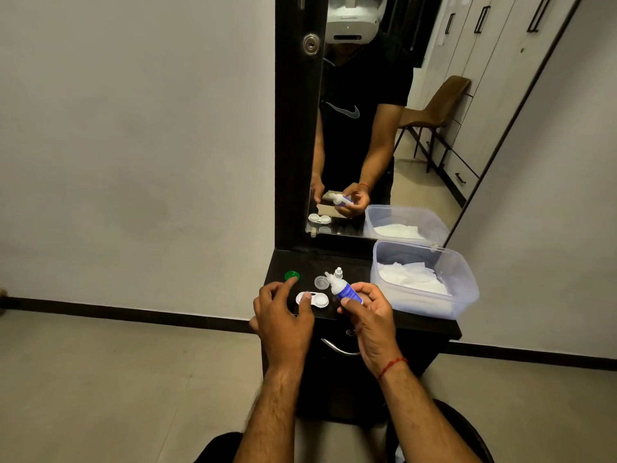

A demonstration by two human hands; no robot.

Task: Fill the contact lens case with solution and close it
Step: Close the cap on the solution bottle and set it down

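Green cap [291, 276], off and set aside at far left of table [354, 262]; left hand [283, 315], fingers loosely spread, one fingertip steadying open contact lens case [317, 300]; clear cap [321, 282] just behind; right hand [370, 315] pinching tilted solution bottle [345, 290], nozzle angled towards case, apparently for filling; tissue tub [424, 279] at right

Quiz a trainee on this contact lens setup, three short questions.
1. Multiple choice: how does the right hand hold the small white blue-labelled solution bottle? A upright; B tilted, nozzle pointing left; C upside down.
2. True or false: the round green plastic cap is screwed onto the white two-well contact lens case.
3. Fill in: the clear plastic tub holds crumpled material coloured ____.
Key: 1 B. 2 False, it lies apart on the black dresser top. 3 White.
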